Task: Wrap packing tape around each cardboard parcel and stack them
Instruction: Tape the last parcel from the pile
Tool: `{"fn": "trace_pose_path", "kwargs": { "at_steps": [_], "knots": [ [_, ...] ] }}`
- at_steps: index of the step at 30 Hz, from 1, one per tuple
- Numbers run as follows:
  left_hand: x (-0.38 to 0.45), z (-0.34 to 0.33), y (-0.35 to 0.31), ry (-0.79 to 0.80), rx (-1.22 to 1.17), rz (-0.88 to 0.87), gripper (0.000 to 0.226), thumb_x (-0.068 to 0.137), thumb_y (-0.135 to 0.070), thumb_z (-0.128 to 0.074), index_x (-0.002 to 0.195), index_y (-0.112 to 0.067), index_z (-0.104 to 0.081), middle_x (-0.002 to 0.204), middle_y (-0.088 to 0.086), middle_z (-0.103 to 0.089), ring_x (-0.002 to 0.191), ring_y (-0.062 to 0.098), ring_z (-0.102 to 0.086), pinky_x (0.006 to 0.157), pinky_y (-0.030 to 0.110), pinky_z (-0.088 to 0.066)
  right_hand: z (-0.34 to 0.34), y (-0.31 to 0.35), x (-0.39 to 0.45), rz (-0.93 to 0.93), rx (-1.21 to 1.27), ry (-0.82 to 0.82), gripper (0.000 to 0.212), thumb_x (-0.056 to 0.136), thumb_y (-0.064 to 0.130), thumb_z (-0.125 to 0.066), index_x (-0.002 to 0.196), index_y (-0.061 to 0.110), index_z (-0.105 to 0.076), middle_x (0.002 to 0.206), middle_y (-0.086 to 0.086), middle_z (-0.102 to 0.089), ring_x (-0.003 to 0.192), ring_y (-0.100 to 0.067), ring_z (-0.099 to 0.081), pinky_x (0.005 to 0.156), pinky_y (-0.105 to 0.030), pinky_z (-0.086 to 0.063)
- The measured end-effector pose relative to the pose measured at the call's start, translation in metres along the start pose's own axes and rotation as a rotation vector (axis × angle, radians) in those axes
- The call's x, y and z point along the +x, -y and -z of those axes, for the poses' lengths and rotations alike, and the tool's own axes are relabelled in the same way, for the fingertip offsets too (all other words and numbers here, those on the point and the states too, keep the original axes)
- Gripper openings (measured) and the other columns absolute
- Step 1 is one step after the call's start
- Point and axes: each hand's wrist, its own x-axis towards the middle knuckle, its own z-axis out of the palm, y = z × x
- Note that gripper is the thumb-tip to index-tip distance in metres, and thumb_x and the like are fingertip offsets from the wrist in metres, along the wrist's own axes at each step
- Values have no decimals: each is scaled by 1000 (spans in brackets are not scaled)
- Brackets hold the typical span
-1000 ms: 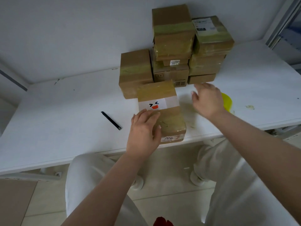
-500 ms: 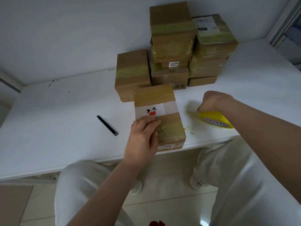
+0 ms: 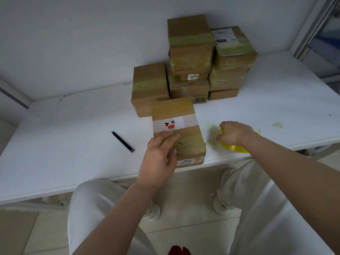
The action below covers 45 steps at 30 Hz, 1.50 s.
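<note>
A cardboard parcel [image 3: 179,124] with a white label showing a small face lies at the front edge of the white table [image 3: 64,144]. My left hand [image 3: 159,157] rests on its near left part, fingers straight over the top. To the right, my right hand [image 3: 233,133] grips a yellow roll of packing tape [image 3: 237,147] that sits low over the table. A stretch of yellowish tape [image 3: 211,129] shows between the roll and the parcel. Behind stands a stack of taped parcels [image 3: 191,57].
A black pen [image 3: 122,141] lies on the table left of the parcel. A single taped box [image 3: 150,87] stands just behind the parcel. The wall runs behind the stack, and a metal frame [image 3: 311,28] rises at the far right. My knees are under the table edge.
My right hand dropped from beside the parcel onto the yellow tape roll and took hold of it, then drew it a little closer to the parcel. My left hand stayed on the parcel.
</note>
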Motion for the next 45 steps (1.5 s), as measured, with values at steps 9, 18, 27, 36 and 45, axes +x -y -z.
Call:
{"fn": "trace_pose_path", "kwargs": {
  "at_steps": [9, 18, 27, 36, 45],
  "knots": [
    [-1, 2, -3, 241, 101, 117, 57, 101, -21, -48, 153, -22, -25, 161, -7, -17, 149, 10, -2, 111, 16, -3, -3, 5, -18, 120, -225, -65, 41, 91, 44, -50, 124, 21, -52, 111, -2, -59, 101, -24, -58, 69, -30, -43],
    [-2, 2, -4, 283, 132, 122, 59, 100, -20, -49, 154, -18, -25, 161, -5, -15, 149, 10, 0, 116, 20, -2, -1, 24, -32, 118, -281, -97, 35, 93, 39, -50, 121, 18, -54, 116, -3, -61, 102, -24, -58, 60, -27, -32],
    [0, 1, -4, 298, 128, 133, 59, 100, -22, -50, 154, -19, -26, 161, -6, -15, 149, 11, -2, 113, 20, -3, 21, 3, -43, 27, 381, 23, 34, 85, 31, -59, 112, 11, -67, 98, -4, -71, 87, -22, -65, 77, -30, -52],
    [14, 21, -24, 94, -228, 316, 47, 96, -38, -56, 140, -24, -50, 140, -2, -54, 126, 20, -53, 106, 39, -45, 107, -36, -93, 106, 734, 175, 40, 67, 44, -74, 105, 29, -75, 100, -7, -74, 92, -30, -69, 86, -41, -55],
    [48, 48, -55, 119, -675, 537, 59, 66, -66, -63, 99, -17, -68, 95, -1, -69, 84, 12, -63, 63, 19, -51, 122, -4, -107, 408, 758, 437, 41, 69, 23, -76, 110, 23, -73, 98, -13, -74, 80, -23, -72, 64, -30, -59]
  ]
}}
